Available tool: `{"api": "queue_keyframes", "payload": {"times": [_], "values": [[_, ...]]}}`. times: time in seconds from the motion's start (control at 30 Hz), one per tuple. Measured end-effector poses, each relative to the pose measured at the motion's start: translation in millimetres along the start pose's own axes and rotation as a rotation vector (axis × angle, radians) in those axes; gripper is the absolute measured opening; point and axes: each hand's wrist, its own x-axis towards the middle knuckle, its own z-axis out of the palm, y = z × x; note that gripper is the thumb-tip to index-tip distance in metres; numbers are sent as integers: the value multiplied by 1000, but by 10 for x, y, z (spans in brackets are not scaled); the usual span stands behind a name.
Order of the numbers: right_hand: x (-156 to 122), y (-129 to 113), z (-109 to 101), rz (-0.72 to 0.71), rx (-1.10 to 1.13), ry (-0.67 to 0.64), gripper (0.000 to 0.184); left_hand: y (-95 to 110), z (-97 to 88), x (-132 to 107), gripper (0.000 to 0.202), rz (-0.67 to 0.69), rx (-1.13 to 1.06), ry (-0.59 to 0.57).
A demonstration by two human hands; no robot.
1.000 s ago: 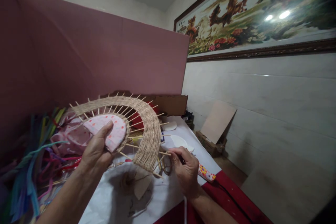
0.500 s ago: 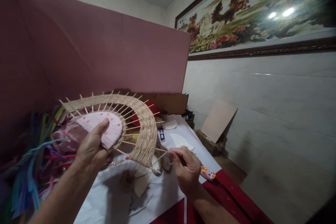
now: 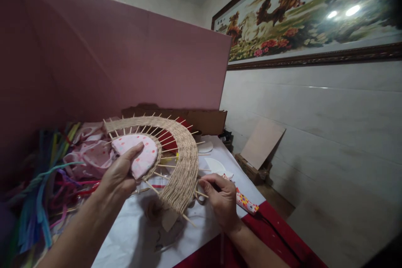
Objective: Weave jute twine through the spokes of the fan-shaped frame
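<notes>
In my left hand is a fan-shaped woven piece, gripped by its pink dotted cloth centre with the thumb on top. Thin wooden sticks spread out from that half-round centre. A wide band of tan twine weaving runs across them, and stick tips poke out past its outer edge. My right hand is closed in a pinch at the band's lower right edge, close to the stick ends. A loose bit of twine loops at those fingertips, partly hidden by them.
Colourful fuzzy strips and pink cloth are heaped at left. White half-round pieces and a flower-patterned handle with a black cord lie on the white-covered table. Cardboard stands behind, near the pink partition.
The woven fan has shifted right and slightly down, along with my left hand. My right hand has come close against the band's edge; the twine stretched between them before is now short.
</notes>
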Motion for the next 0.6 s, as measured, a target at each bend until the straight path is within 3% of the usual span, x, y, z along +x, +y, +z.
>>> {"api": "queue_keyframes", "payload": {"times": [0.27,0.43,0.6], "values": [[-24,36,52,201,202,-62,18,-6,-15,1,28,-40,-55,-17],[-2,42,51,119,115,-1,17,46,-69,29,23,-101,9,-87],[2,47,24,0,-34,40,12,117,-76,26,22,-137,41,-60]]}}
